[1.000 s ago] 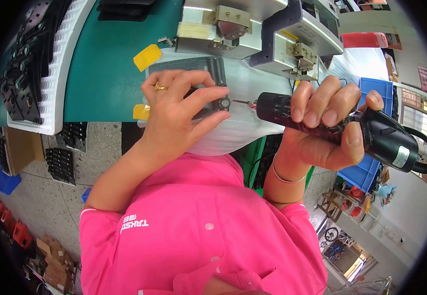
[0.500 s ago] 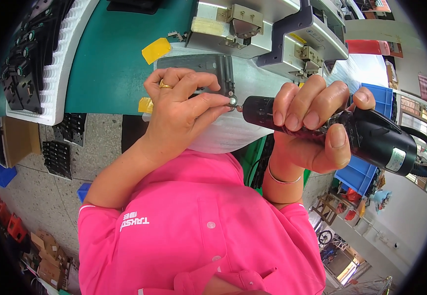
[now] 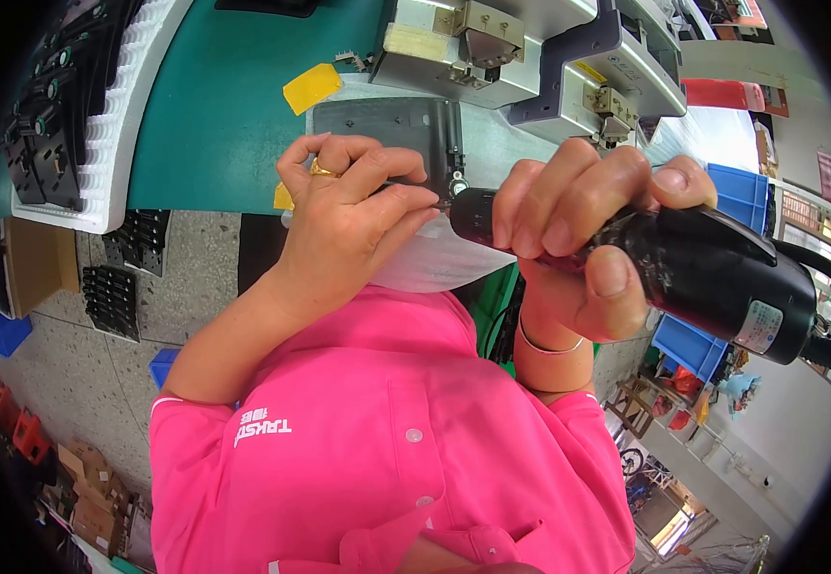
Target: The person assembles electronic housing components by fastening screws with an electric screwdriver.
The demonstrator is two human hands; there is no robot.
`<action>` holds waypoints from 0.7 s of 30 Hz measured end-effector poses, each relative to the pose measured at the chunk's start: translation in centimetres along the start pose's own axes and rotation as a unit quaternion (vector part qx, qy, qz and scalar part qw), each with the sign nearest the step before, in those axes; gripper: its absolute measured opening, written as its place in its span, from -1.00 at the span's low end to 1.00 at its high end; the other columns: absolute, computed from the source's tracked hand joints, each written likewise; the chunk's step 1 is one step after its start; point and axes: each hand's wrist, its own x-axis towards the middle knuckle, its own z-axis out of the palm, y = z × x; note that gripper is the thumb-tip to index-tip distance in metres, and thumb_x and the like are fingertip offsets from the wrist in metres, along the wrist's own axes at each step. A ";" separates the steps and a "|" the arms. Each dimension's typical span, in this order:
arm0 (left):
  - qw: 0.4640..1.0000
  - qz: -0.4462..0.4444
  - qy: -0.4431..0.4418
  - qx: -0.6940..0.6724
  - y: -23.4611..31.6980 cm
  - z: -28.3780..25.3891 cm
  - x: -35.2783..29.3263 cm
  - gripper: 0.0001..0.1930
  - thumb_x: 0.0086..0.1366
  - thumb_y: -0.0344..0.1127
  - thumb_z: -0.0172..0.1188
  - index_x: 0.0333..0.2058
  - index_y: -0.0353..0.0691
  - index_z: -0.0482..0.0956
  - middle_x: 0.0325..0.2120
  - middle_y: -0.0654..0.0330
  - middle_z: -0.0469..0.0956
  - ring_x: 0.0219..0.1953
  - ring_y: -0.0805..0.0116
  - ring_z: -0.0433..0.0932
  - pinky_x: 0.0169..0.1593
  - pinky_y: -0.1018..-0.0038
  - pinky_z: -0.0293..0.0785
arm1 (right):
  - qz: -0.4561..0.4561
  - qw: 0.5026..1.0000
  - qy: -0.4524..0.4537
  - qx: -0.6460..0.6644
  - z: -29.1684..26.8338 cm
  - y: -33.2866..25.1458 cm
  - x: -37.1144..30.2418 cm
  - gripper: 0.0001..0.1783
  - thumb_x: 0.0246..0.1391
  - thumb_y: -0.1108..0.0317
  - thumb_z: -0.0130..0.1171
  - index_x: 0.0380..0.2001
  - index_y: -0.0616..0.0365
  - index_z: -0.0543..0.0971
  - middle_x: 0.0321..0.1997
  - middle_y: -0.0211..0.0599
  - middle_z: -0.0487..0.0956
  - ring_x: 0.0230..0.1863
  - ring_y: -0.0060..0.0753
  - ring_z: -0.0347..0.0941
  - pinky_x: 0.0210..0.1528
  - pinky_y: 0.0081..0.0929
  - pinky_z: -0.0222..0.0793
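My right hand (image 3: 583,225) is wrapped round a black electric screwdriver (image 3: 721,277), held almost level with its tip pointing left. The tip end reaches the pinched thumb and forefinger of my left hand (image 3: 348,196). What those fingers hold is too small to make out, and other fingers of that hand are curled above. Just beyond lies a dark flat plate-like part (image 3: 387,117) on the bench, partly covered by my left hand. A small round silvery piece (image 3: 458,186) shows at its right side, close to the screwdriver's tip.
Metal fixtures (image 3: 458,67) with clamp blocks stand at the back. A white foam tray (image 3: 114,172) of black parts is at the left of the green bench (image 3: 214,115). Yellow tags (image 3: 312,89) lie near the plate. A cable (image 3: 822,354) trails from the screwdriver. Blue crates (image 3: 741,196) stand right.
The screwdriver and my right hand have moved left, bringing the tip up to my left fingertips. My left hand keeps its pinch almost in place.
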 end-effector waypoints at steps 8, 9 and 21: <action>0.997 -0.043 -0.048 0.052 -1.0 -1.2 -1.1 -0.78 -0.04 -0.24 0.41 -0.35 0.02 0.66 -0.22 0.37 0.51 -0.08 0.33 0.41 0.11 0.24 0.02 | 0.013 0.999 0.035 -0.035 -0.3 1.1 -0.8 -0.50 0.13 0.38 0.08 0.13 0.06 0.22 -0.50 -0.26 0.37 -0.54 -0.37 0.32 -0.54 -0.34 0.39; 0.997 -0.043 -0.048 0.052 -1.0 -1.3 -1.3 -0.78 -0.04 -0.24 0.41 -0.35 0.02 0.66 -0.22 0.37 0.51 -0.08 0.33 0.41 0.11 0.24 0.02 | 0.018 0.998 0.042 -0.030 -0.3 1.3 -0.9 -0.50 0.13 0.38 0.09 0.13 0.06 0.22 -0.51 -0.26 0.37 -0.54 -0.37 0.31 -0.55 -0.34 0.39; 0.995 -0.045 -0.046 0.071 -1.1 -0.5 -1.6 -0.88 0.03 -0.30 0.35 -0.39 0.02 0.69 -0.20 0.34 0.53 -0.06 0.31 0.41 0.13 0.25 0.01 | 0.042 0.990 0.132 -0.020 0.9 3.1 -1.3 -0.47 0.01 0.54 0.20 -0.06 0.13 0.13 -0.61 -0.32 0.37 -0.63 -0.44 0.34 -0.52 -0.46 0.45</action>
